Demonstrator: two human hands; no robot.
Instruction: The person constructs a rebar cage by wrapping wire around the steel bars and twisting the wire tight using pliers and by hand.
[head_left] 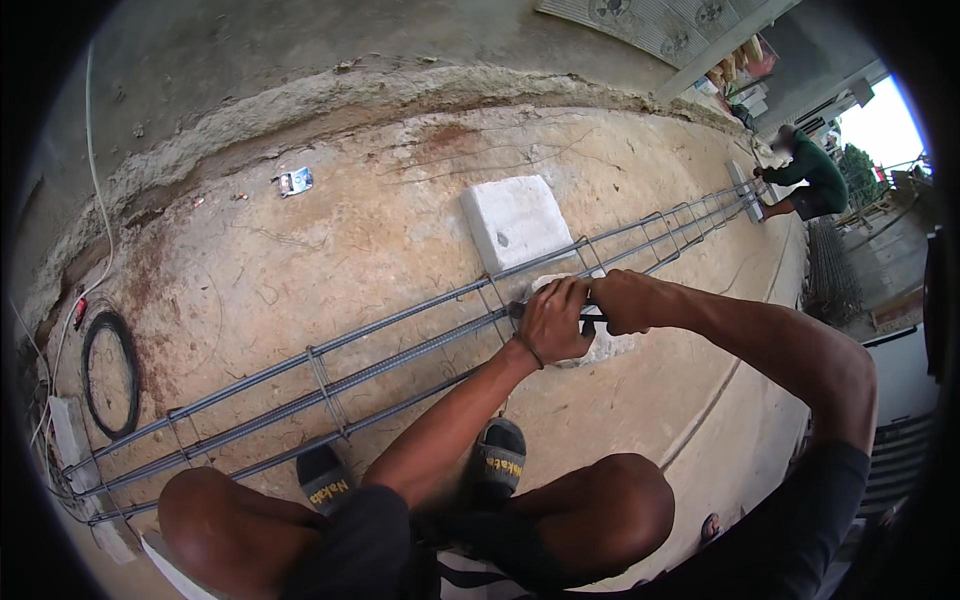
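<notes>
A long cage of steel rebar with square stirrups runs diagonally across the floor, from lower left to upper right. My left hand is closed at the cage's middle, around a dark hand tool with a black handle. The tool's dark end shows left of my fingers, against the bars. My right hand is closed in a fist beside it, on the handle end; its grip is partly hidden. Under my hands lies a white block, and a larger white block sits just beyond the cage.
Another person in a dark green top crouches at the cage's far end. A grey block supports the near-left end, beside a coil of black wire. A small packet lies near the wall. My sandalled feet are close to the bars.
</notes>
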